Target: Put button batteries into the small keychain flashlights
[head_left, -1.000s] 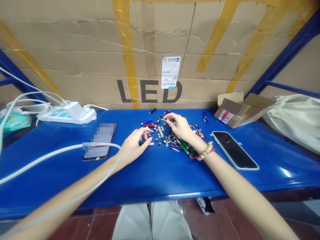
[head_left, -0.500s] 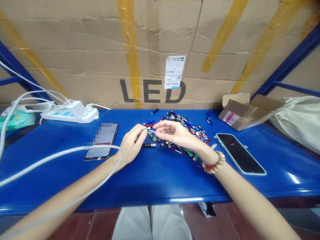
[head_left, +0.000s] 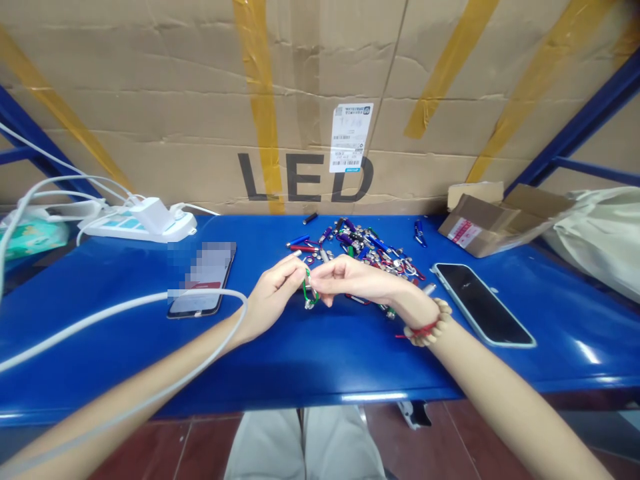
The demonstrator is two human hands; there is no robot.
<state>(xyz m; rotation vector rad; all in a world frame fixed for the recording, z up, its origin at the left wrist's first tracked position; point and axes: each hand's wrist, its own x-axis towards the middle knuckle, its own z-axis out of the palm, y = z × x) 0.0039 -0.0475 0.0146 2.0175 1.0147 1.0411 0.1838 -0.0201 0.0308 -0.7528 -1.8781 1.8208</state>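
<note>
Above the front of a pile of small parts, my left hand (head_left: 273, 293) is closed, its thumb and forefinger pinching a small green carabiner (head_left: 317, 297) near its top. The carabiner hangs as a loop, with a small silver piece at its lower end. My right hand (head_left: 353, 279) meets it from the other side, thumb and fingertips pressed together at the loop. Whether a smaller part sits between those fingertips is hidden. Just behind the hands lies the pile of small metal parts (head_left: 370, 250), with coloured tubes, carabiners and round silver pieces.
On the blue table (head_left: 320, 367), a phone (head_left: 200, 300) lies left and another phone (head_left: 485, 307) right. A white cable (head_left: 125, 310) crosses my left forearm. A power strip (head_left: 175, 227) stands back left, an open cardboard box (head_left: 480, 223) back right. Large cardboard (head_left: 190, 133) rises behind.
Both hands have come slightly lower and closer together. The green carabiner now hangs in plain view between the fingertips. My right fingers have closed in on it.
</note>
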